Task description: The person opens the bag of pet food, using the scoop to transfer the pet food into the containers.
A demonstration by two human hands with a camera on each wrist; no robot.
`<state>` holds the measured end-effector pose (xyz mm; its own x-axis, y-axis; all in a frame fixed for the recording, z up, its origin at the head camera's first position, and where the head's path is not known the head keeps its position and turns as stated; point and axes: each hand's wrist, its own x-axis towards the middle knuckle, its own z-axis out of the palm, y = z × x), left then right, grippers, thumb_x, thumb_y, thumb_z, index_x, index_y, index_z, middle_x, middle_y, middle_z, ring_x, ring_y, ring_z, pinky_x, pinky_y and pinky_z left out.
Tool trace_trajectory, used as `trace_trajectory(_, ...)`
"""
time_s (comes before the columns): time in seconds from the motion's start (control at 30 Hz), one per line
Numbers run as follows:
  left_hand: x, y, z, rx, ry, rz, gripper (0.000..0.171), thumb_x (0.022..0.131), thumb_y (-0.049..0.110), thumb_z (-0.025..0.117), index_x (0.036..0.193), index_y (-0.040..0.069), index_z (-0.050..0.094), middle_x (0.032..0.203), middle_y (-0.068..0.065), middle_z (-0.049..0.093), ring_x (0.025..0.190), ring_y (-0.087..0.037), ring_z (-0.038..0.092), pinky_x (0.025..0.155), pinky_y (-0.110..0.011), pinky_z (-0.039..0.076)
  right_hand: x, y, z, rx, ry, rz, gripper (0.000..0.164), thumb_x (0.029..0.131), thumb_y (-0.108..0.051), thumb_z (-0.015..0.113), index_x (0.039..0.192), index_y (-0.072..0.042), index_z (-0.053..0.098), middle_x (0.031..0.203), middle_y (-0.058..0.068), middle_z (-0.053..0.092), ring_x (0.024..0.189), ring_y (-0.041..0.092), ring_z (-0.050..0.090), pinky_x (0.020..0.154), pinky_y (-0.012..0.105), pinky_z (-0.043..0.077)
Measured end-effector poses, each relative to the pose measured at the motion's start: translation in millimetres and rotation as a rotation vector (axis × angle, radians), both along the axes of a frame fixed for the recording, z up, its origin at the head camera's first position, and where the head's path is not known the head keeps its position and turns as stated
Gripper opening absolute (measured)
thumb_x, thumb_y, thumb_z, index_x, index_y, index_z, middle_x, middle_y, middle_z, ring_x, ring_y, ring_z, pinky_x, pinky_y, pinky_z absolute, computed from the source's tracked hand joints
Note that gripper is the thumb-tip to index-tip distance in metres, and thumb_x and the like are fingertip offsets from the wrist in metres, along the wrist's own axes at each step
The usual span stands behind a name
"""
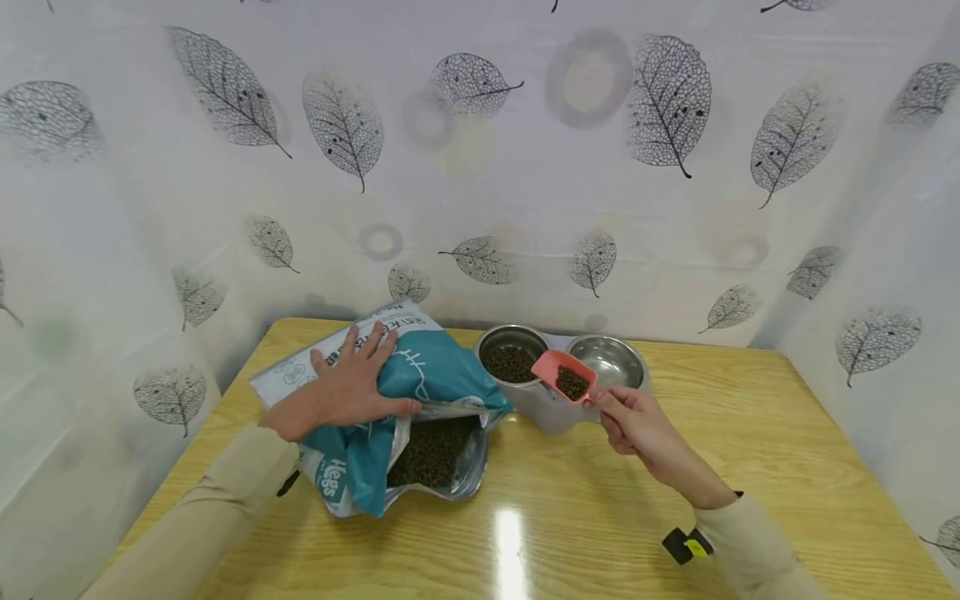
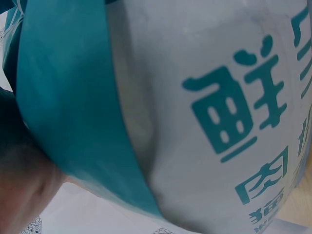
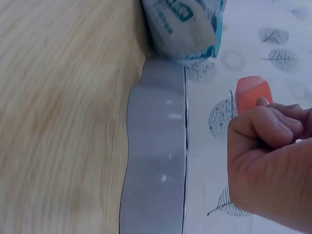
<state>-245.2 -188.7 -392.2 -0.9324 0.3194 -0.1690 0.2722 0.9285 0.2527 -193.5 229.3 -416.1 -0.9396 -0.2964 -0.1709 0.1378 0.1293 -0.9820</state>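
My left hand (image 1: 356,387) rests with spread fingers on top of a teal and white pet food bag (image 1: 442,362). The bag lies on its side, its mouth gaping toward me, with brown kibble (image 1: 435,450) inside. In the left wrist view the bag's printed side (image 2: 204,97) fills most of the picture. My right hand (image 1: 637,425) grips the handle of a small pink scoop (image 1: 555,364) holding some kibble. The scoop is raised over the front of a double pet bowl (image 1: 551,408). Its left metal bowl (image 1: 513,333) contains kibble; the right metal bowl (image 1: 611,354) shows a bare inside.
Everything stands on a yellow wooden table (image 1: 600,517), with the bowls near its back edge. Behind and at both sides hangs a pale curtain (image 1: 487,183) printed with leaves. The bag's right corner lies close to the left bowl.
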Motion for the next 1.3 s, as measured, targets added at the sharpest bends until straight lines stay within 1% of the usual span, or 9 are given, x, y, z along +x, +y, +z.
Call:
trace_trajectory(0.23,0.6,-2,-0.3,-0.009,0.004,0.0,0.121,0.082,0.083,0.057,0.167,0.014,0.005,0.174,-0.017,-0.001,0.156,-0.053,-0.008,0.1,-0.094,0.002,-19.3,3,-1.5,0.166,0.014,-0.079,0.042,0.109,-0.036,0.052,0.108,0.004,0.064,0.057,-0.009,0.035,0.046,0.004,0.026,0.045,0.021,0.025)
trace_trajectory(0.33,0.9,-3,-0.8,-0.008,0.003,0.001,0.121,0.082,0.083,0.057,0.167,0.014,0.005,0.174,-0.017,-0.001,0.156,-0.053,-0.008,0.1,-0.094,0.002,-30.3,-2,-1.7,0.26,0.057,-0.101,0.043,0.108,-0.034,0.053,0.115,0.007,0.065,0.054,-0.009,0.033,0.045,0.005,0.026,0.044,0.022,0.026)
trace_trajectory(0.43,1.0,-3,-1.0,-0.003,0.004,0.001,0.121,0.082,0.084,0.057,0.167,0.014,0.005,0.174,-0.017,-0.001,0.156,-0.053,-0.008,0.1,-0.094,0.002,-42.2,-9,-1.7,0.41,0.156,-0.129,0.042,0.108,-0.035,0.054,0.117,0.002,0.072,0.056,-0.007,0.041,0.048,0.007,0.032,0.047,0.025,0.03)
trace_trajectory(0.53,1.3,-3,-0.7,0.003,0.003,0.0,0.121,0.082,0.083,0.057,0.167,0.014,0.005,0.174,-0.017,-0.001,0.156,-0.053,-0.008,0.1,-0.094,0.002,-54.4,-17,-3.0,0.562,0.283,-0.148,0.037,0.107,-0.034,0.055,0.112,-0.005,0.076,0.07,0.001,0.062,0.057,0.011,0.04,0.054,0.028,0.034)
trace_trajectory(0.6,1.5,-2,-0.5,0.004,0.004,-0.002,0.121,0.083,0.083,0.058,0.167,0.014,0.005,0.174,-0.017,-0.001,0.156,-0.053,-0.008,0.1,-0.094,0.002,-61.7,-22,-4.2,0.633,0.372,-0.147,0.034,0.107,-0.031,0.056,0.107,-0.006,0.078,0.085,0.009,0.073,0.064,0.013,0.046,0.059,0.029,0.035)
trace_trajectory(0.7,1.6,-2,-0.7,0.004,0.005,-0.005,0.121,0.083,0.082,0.058,0.167,0.014,0.005,0.174,-0.017,-0.001,0.156,-0.053,-0.008,0.1,-0.094,0.003,-70.3,-30,-5.2,0.696,0.44,-0.142,0.03,0.106,-0.027,0.058,0.101,-0.005,0.078,0.092,0.013,0.077,0.065,0.015,0.047,0.06,0.029,0.035)
trace_trajectory(0.83,1.6,-2,-1.3,0.004,0.005,-0.005,0.121,0.083,0.083,0.058,0.167,0.014,0.005,0.174,-0.017,-0.001,0.156,-0.053,-0.008,0.1,-0.094,0.003,-78.8,-39,-7.3,0.753,0.477,-0.136,0.03,0.103,-0.024,0.061,0.086,-0.004,0.074,0.067,0.004,0.062,0.058,0.014,0.041,0.056,0.028,0.032)
trace_trajectory(0.97,1.6,-2,-1.0,0.006,0.004,-0.002,0.121,0.083,0.082,0.058,0.167,0.015,0.005,0.174,-0.016,-0.001,0.157,-0.052,-0.009,0.1,-0.094,0.002,-84.4,-47,-8.6,0.81,0.553,-0.104,0.034,0.103,-0.022,0.062,0.073,-0.006,0.064,0.059,-0.001,0.047,0.054,0.013,0.038,0.054,0.027,0.031)
trace_trajectory(1.3,-0.8,-1,-2.7,-0.008,0.01,0.003,0.121,0.083,0.082,0.058,0.167,0.015,0.004,0.174,-0.016,-0.002,0.157,-0.051,-0.011,0.1,-0.094,0.002,-86.4,-66,-10.3,0.923,0.646,-0.009,0.031,0.102,-0.02,0.062,0.074,-0.007,0.064,0.06,0.001,0.053,0.055,0.014,0.045,0.051,0.028,0.033)
